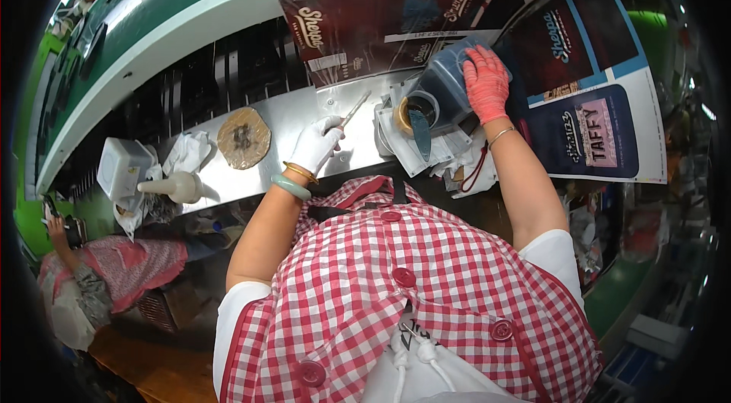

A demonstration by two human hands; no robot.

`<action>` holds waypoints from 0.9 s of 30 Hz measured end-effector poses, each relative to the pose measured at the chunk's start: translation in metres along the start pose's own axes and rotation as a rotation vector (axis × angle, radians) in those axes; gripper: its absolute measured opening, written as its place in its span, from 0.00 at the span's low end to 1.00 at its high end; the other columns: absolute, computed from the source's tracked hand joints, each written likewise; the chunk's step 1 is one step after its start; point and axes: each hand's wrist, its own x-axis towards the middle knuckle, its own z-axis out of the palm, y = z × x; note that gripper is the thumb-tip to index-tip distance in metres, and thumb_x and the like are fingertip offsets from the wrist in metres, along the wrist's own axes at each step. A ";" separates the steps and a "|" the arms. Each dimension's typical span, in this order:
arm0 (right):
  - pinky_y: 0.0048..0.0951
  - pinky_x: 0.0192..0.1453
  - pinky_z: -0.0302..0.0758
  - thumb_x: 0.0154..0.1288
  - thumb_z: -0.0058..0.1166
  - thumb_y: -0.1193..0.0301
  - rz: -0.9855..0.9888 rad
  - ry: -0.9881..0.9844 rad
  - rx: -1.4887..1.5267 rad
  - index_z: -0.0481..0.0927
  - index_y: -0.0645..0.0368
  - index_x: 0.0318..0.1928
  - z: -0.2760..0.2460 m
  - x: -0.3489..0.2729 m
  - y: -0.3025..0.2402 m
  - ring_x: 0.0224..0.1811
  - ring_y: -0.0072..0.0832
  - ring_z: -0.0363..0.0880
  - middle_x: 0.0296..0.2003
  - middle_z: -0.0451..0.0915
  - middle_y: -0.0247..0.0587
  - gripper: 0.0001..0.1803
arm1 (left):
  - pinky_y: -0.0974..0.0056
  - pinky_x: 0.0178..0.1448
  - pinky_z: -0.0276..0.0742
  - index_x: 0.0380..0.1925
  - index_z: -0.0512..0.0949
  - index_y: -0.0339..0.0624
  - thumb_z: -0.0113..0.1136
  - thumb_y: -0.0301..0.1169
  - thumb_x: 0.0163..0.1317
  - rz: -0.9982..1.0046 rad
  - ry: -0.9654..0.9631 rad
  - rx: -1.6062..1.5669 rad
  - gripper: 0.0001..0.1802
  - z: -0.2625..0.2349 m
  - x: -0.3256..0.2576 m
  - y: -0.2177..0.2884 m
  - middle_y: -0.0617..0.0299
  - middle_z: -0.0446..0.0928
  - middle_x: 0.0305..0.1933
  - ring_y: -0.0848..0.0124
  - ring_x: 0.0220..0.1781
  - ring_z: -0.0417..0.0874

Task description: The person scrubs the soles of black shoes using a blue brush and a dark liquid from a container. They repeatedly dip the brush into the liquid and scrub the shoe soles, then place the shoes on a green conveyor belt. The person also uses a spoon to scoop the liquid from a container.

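The tilted dark plastic jar (444, 87) lies on white cloths (411, 148) on the metal bench (293, 117), the red-gloved right hand (485, 83) grasping its side, while the white-gloved left hand (316, 144) pinches a thin stick (355, 108) just beside it.

Thin silvery metal rod (355, 108), slanted up-right over the steel bench. Translucent grey-blue plastic jug (444, 87) tipped on its side, mouth facing lower-left, on crumpled white rags.
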 end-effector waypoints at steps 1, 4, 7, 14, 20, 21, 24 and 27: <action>0.40 0.68 0.56 0.64 0.46 0.59 0.001 -0.008 -0.009 0.77 0.48 0.52 0.000 0.001 -0.001 0.63 0.39 0.64 0.58 0.71 0.36 0.18 | 0.74 0.27 0.70 0.47 0.75 0.32 0.51 0.26 0.60 -0.014 0.024 -0.014 0.16 -0.004 -0.004 -0.005 0.63 0.76 0.30 0.79 0.24 0.74; 0.40 0.68 0.56 0.64 0.45 0.59 0.013 -0.040 -0.023 0.77 0.47 0.52 -0.002 0.001 -0.002 0.63 0.39 0.63 0.58 0.71 0.36 0.18 | 0.73 0.27 0.71 0.44 0.76 0.32 0.52 0.26 0.59 -0.069 0.070 -0.088 0.14 -0.015 -0.014 -0.025 0.62 0.75 0.30 0.78 0.23 0.73; 0.40 0.68 0.56 0.65 0.45 0.59 -0.016 -0.050 -0.050 0.76 0.46 0.53 0.000 0.002 0.001 0.63 0.39 0.63 0.58 0.71 0.37 0.18 | 0.73 0.27 0.72 0.45 0.76 0.33 0.52 0.26 0.60 -0.133 0.053 -0.169 0.14 -0.028 -0.023 -0.047 0.62 0.75 0.29 0.78 0.23 0.73; 0.38 0.67 0.60 0.66 0.45 0.59 -0.048 -0.107 -0.142 0.76 0.47 0.54 -0.003 0.003 0.008 0.62 0.40 0.65 0.58 0.72 0.38 0.18 | 0.76 0.20 0.65 0.51 0.74 0.37 0.50 0.28 0.63 -0.102 0.125 -0.287 0.17 -0.061 -0.046 -0.073 0.63 0.76 0.27 0.80 0.19 0.71; 0.38 0.66 0.62 0.65 0.46 0.57 -0.007 -0.133 -0.135 0.76 0.49 0.53 -0.013 -0.010 0.011 0.61 0.42 0.66 0.56 0.73 0.41 0.20 | 0.74 0.24 0.66 0.45 0.77 0.37 0.46 0.32 0.65 -0.116 0.080 -0.144 0.15 -0.085 -0.046 -0.090 0.64 0.77 0.27 0.81 0.21 0.71; 0.38 0.66 0.62 0.65 0.46 0.56 0.003 -0.143 -0.145 0.76 0.49 0.53 -0.013 -0.011 0.013 0.61 0.42 0.66 0.57 0.73 0.41 0.20 | 0.74 0.25 0.67 0.45 0.77 0.37 0.46 0.32 0.64 -0.089 0.061 -0.136 0.15 -0.080 -0.042 -0.087 0.64 0.77 0.27 0.80 0.21 0.71; 0.39 0.65 0.62 0.65 0.47 0.55 0.026 -0.155 -0.178 0.76 0.49 0.53 -0.014 -0.006 0.009 0.61 0.42 0.66 0.56 0.73 0.42 0.21 | 0.74 0.28 0.70 0.44 0.77 0.37 0.47 0.31 0.62 0.005 -0.041 -0.054 0.15 -0.058 -0.023 -0.070 0.63 0.77 0.27 0.78 0.23 0.73; 0.40 0.65 0.62 0.64 0.47 0.53 0.036 -0.068 -0.238 0.75 0.49 0.55 -0.010 0.003 -0.001 0.62 0.43 0.64 0.58 0.71 0.42 0.23 | 0.74 0.24 0.70 0.43 0.76 0.37 0.47 0.30 0.63 0.028 -0.201 -0.004 0.13 -0.025 -0.001 -0.034 0.62 0.75 0.27 0.78 0.22 0.72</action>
